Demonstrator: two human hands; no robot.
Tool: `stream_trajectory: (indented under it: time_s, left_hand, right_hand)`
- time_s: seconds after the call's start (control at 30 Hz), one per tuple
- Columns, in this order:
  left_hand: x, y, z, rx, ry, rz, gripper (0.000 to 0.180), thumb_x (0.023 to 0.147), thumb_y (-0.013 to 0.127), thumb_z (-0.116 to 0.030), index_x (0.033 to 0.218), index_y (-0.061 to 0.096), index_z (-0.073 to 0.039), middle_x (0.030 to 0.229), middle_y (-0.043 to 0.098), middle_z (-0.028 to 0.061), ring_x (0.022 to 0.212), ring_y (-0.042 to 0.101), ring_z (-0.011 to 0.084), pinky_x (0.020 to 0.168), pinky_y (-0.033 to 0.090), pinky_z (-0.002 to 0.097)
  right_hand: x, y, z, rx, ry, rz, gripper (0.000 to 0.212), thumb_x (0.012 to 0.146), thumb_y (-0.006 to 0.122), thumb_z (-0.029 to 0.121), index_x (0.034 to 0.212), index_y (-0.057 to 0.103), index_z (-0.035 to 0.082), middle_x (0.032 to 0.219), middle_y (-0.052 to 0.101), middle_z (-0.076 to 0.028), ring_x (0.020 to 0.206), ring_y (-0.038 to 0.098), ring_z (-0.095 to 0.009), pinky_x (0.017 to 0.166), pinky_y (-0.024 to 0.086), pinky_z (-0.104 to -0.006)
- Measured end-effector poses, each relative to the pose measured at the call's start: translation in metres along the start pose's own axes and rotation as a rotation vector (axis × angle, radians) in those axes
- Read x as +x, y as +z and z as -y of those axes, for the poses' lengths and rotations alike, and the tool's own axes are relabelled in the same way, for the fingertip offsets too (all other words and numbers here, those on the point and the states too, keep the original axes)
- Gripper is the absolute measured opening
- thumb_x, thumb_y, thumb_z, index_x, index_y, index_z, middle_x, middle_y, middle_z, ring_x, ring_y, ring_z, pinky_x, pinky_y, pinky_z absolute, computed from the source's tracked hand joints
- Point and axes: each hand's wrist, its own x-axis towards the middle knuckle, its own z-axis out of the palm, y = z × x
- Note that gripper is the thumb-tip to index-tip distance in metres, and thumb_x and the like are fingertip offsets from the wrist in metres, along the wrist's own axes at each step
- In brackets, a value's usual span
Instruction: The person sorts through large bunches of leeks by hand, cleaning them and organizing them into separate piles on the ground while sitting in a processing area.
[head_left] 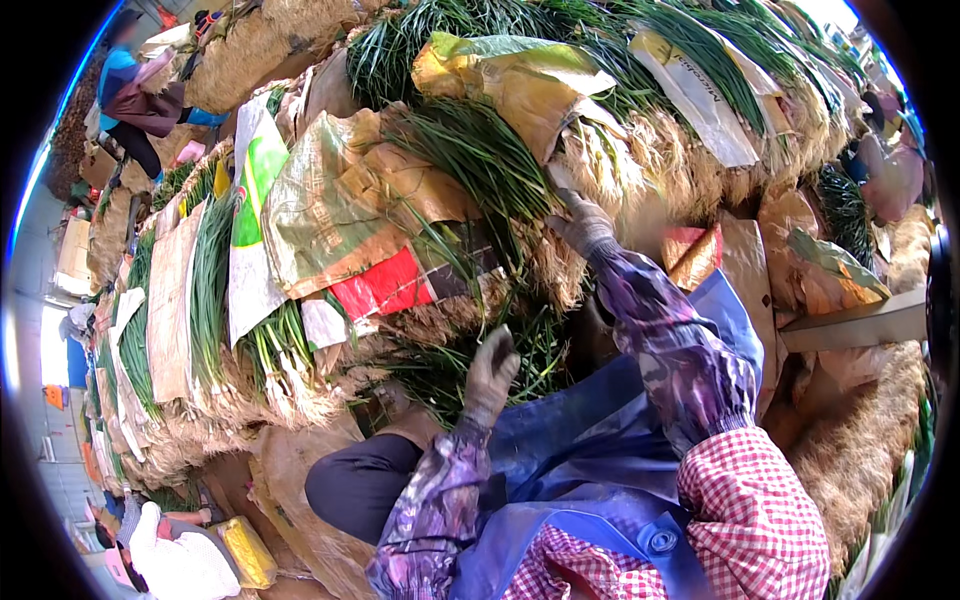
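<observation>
Beside the right hand [583,222], green onions [478,150] slant (upper-left to lower-right).

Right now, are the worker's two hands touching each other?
No, the right hand is up by the green leaves, while the left hand is lower and farther left, with a gap between them.

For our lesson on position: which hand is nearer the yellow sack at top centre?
Right. The right hand is just below the lower end of the yellow sack; the left hand is farther down, by green leaves.
</observation>
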Motion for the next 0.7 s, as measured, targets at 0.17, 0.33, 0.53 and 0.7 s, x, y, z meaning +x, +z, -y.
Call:
stream_trajectory:
  time_s: [0.17, 0.33, 0.53, 0.7]
  left_hand:
    - [0.130, 0.002, -0.023, -0.085, 0.192, -0.174, 0.071, 0.089, 0.059, -0.025, 0.142, 0.019, 0.001, 0.144, 0.028, 0.0167, 0.131, 0.031, 0.0256, 0.107, 0.028, 0.0346]
    - [0.228, -0.007, 0.009, -0.039, 0.027, -0.327, 0.061, 0.088, 0.060, -0.024, 0.137, 0.032, 0.001, 0.136, 0.042, 0.0137, 0.124, 0.040, 0.0228, 0.104, 0.030, 0.0310]
    - [0.243, -0.011, -0.006, -0.231, -0.166, -0.384, 0.047, 0.083, 0.067, -0.033, 0.114, 0.055, 0.000, 0.103, 0.061, 0.0105, 0.088, 0.059, 0.0188, 0.076, 0.048, 0.0275]
    - [0.195, -0.005, -0.074, -0.415, -0.142, -0.432, 0.032, 0.087, 0.063, -0.028, 0.106, 0.056, -0.003, 0.077, 0.062, 0.0060, 0.057, 0.059, 0.0151, 0.045, 0.048, 0.0244]
  right_hand:
    - [0.047, 0.030, 0.011, 0.030, 0.164, 0.137, 0.095, 0.066, 0.074, 0.049, 0.141, 0.027, 0.012, 0.120, 0.055, -0.023, 0.111, 0.051, -0.038, 0.093, 0.041, -0.0427]
    - [0.062, 0.064, 0.010, 0.044, 0.219, 0.260, 0.090, 0.063, 0.076, 0.048, 0.126, 0.043, -0.006, 0.118, 0.054, -0.027, 0.111, 0.052, -0.035, 0.095, 0.040, -0.0376]
    - [0.035, 0.023, 0.043, 0.735, 0.275, 0.504, 0.057, 0.070, 0.074, 0.026, 0.113, 0.051, -0.005, 0.088, 0.064, -0.013, 0.072, 0.062, -0.019, 0.067, 0.051, -0.0320]
    - [-0.001, -0.007, 0.088, 0.496, 0.052, 0.519, 0.048, 0.078, 0.065, 0.030, 0.117, 0.049, 0.007, 0.094, 0.061, -0.015, 0.083, 0.062, -0.026, 0.075, 0.050, -0.0370]
